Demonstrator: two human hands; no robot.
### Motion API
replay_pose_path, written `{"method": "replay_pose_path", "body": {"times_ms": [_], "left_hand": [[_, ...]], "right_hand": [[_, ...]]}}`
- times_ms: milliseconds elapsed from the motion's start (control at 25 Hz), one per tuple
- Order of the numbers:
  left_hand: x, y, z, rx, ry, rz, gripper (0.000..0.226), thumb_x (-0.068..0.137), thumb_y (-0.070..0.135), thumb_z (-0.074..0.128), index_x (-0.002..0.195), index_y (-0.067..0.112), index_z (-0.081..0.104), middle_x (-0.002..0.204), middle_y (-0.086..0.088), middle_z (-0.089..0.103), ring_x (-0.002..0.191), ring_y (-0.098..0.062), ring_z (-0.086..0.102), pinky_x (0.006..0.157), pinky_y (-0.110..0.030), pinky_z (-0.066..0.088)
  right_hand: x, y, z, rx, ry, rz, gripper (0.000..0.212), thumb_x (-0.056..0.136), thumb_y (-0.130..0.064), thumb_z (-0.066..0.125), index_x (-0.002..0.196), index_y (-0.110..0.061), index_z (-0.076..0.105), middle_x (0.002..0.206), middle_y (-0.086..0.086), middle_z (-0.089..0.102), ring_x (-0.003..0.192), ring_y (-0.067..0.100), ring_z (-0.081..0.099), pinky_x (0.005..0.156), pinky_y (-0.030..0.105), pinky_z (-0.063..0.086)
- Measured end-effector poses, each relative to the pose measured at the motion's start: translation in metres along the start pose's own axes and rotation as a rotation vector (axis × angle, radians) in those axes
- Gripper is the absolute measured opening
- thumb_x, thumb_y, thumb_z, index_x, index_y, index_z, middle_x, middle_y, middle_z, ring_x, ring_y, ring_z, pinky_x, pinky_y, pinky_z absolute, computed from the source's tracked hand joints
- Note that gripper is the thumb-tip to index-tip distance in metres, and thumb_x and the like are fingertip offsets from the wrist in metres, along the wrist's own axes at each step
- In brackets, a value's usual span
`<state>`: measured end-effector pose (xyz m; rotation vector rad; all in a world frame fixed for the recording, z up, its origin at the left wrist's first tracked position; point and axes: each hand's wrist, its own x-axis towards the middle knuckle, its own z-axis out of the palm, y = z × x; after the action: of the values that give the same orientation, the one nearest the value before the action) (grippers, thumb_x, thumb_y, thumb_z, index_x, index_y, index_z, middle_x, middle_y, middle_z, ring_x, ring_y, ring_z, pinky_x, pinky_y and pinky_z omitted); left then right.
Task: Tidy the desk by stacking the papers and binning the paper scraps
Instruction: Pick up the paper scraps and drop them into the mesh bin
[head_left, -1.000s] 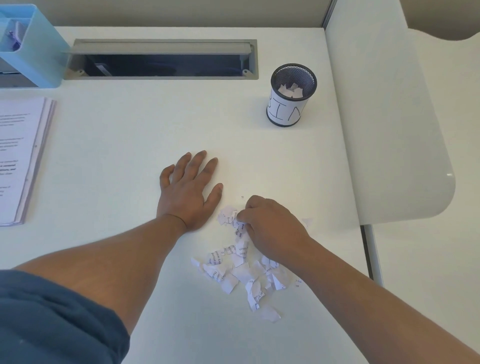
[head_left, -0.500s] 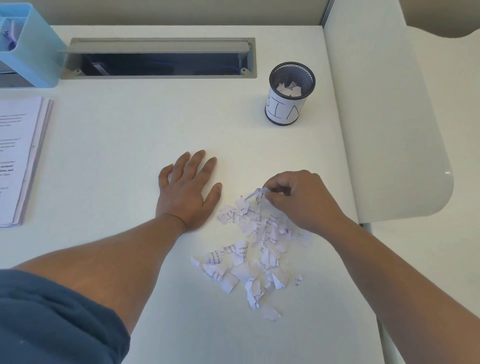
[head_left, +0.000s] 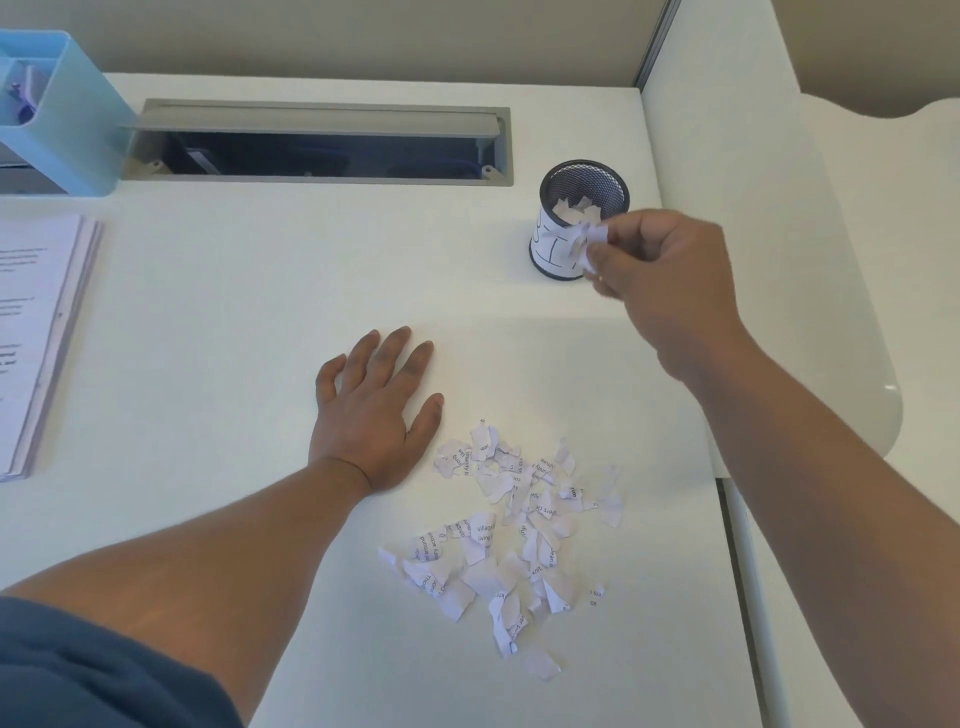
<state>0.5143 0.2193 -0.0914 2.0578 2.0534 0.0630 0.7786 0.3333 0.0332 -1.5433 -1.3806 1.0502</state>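
Several torn scraps (head_left: 589, 243) pinched in right hand (head_left: 670, 283) beside round mesh bin (head_left: 582, 218), left hand (head_left: 371, 415) flat on smooth desk (head_left: 234, 322).

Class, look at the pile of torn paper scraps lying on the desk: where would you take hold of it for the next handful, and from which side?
Take the pile of scraps at its far edge, nearest the mesh bin, coming down from above with a fingertip pinch. The pieces lie flat, loose and overlapping, so a side approach would likely just push them around. The left hand rests flat beside that edge; the right hand already pinches a few scraps.

Right hand (head_left: 670, 280) lifted pinched scraps (head_left: 589, 239) to the bin (head_left: 558, 249).
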Motion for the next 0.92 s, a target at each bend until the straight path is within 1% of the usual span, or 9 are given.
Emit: {"method": "replay_pose_path", "body": {"times_ms": [120, 200, 240, 320, 440, 560, 720, 800, 920], "left_hand": [[0.0, 0.0, 0.0, 0.004, -0.01, -0.002, 0.064, 0.099, 0.062, 0.021, 0.16, 0.04, 0.021, 0.171, 0.01, 0.009, 0.158, -0.02, 0.001, 0.124, -0.045, 0.002], [0.0, 0.0, -0.001, 0.002, -0.012, -0.002, 0.065, 0.099, 0.062, 0.02, 0.16, 0.04, 0.021, 0.171, 0.011, 0.009, 0.158, -0.02, 0.001, 0.124, -0.045, 0.002], [0.0, 0.0, 0.0, 0.004, -0.01, -0.002, 0.065, 0.099, 0.062, 0.02, 0.16, 0.04, 0.021, 0.171, 0.011, 0.009, 0.158, -0.02, 0.001, 0.124, -0.045, 0.002], [0.0, 0.0, 0.0, 0.008, -0.008, -0.001, 0.064, 0.099, 0.062, 0.02, 0.16, 0.041, 0.021, 0.171, 0.011, 0.009, 0.158, -0.02, 0.001, 0.124, -0.044, 0.001], [0.0, 0.0, 0.0, 0.0, -0.003, 0.0, 0.064, 0.099, 0.062, 0.021, 0.16, 0.04, 0.022, 0.171, 0.011, 0.01, 0.158, -0.02, 0.002, 0.123, -0.044, 0.0], [0.0, 0.0, 0.0, -0.001, -0.006, -0.002, 0.064, 0.099, 0.062, 0.02, 0.16, 0.041, 0.021, 0.171, 0.011, 0.01, 0.158, -0.02, 0.002, 0.123, -0.044, 0.001], [0.0, 0.0, 0.0, 0.0, -0.007, -0.002, 0.064, 0.099, 0.063, 0.02, 0.16, 0.041, 0.021, 0.171, 0.011, 0.009, 0.158, -0.02, 0.001, 0.124, -0.044, 0.002], [0.0, 0.001, 0.0, 0.002, -0.009, -0.005, 0.065, 0.099, 0.063, 0.019, 0.16, 0.041, 0.021, 0.171, 0.011, 0.009, 0.158, -0.02, 0.001, 0.124, -0.044, 0.001], [0.0, 0.001, -0.001, -0.002, 0.001, -0.006, 0.065, 0.099, 0.063, 0.019, 0.16, 0.041, 0.023, 0.171, 0.011, 0.01, 0.158, -0.02, 0.003, 0.123, -0.043, 0.001]], "right_hand": [[0.034, -0.011, 0.0, -0.126, 0.096, -0.098, 0.005, 0.083, -0.02, 0.071, 0.082, -0.021, 0.076, 0.07, 0.005, 0.071, 0.06, 0.012, 0.057, 0.066, 0.031, 0.053], [0.052, -0.015, 0.001, -0.353, 0.122, -0.205, 0.011, 0.087, -0.017, 0.066, 0.087, -0.02, 0.076, 0.068, -0.007, 0.068, 0.059, 0.005, 0.055, 0.062, 0.018, 0.046], [0.059, -0.016, 0.002, -0.461, 0.121, -0.241, 0.014, 0.089, -0.016, 0.063, 0.09, -0.019, 0.076, 0.072, -0.008, 0.068, 0.063, 0.007, 0.058, 0.063, 0.018, 0.046], [0.071, -0.012, 0.004, -0.621, 0.091, -0.264, 0.016, 0.089, -0.013, 0.059, 0.09, -0.013, 0.074, 0.084, 0.001, 0.073, 0.078, 0.022, 0.066, 0.071, 0.029, 0.053], [0.081, -0.007, 0.006, -0.75, 0.011, -0.252, 0.017, 0.087, -0.01, 0.061, 0.097, -0.001, 0.071, 0.102, 0.017, 0.073, 0.098, 0.04, 0.066, 0.082, 0.046, 0.056], [0.08, -0.011, 0.009, -0.684, -0.004, -0.21, 0.021, 0.087, -0.007, 0.062, 0.107, -0.004, 0.07, 0.111, 0.013, 0.072, 0.103, 0.033, 0.066, 0.087, 0.037, 0.055], [0.069, -0.01, 0.01, -0.533, -0.047, -0.188, 0.039, 0.086, 0.003, 0.045, 0.121, 0.001, 0.064, 0.124, 0.019, 0.069, 0.117, 0.028, 0.065, 0.097, 0.043, 0.055], [0.06, -0.011, 0.008, -0.485, -0.065, -0.171, 0.054, 0.089, 0.005, 0.039, 0.133, -0.012, 0.064, 0.132, 0.006, 0.068, 0.123, 0.013, 0.063, 0.1, 0.029, 0.052], [0.039, -0.01, 0.007, -0.363, 0.002, -0.215, 0.045, 0.091, 0.003, 0.046, 0.125, -0.017, 0.069, 0.115, -0.008, 0.071, 0.106, 0.004, 0.069, 0.089, 0.014, 0.051]]}}
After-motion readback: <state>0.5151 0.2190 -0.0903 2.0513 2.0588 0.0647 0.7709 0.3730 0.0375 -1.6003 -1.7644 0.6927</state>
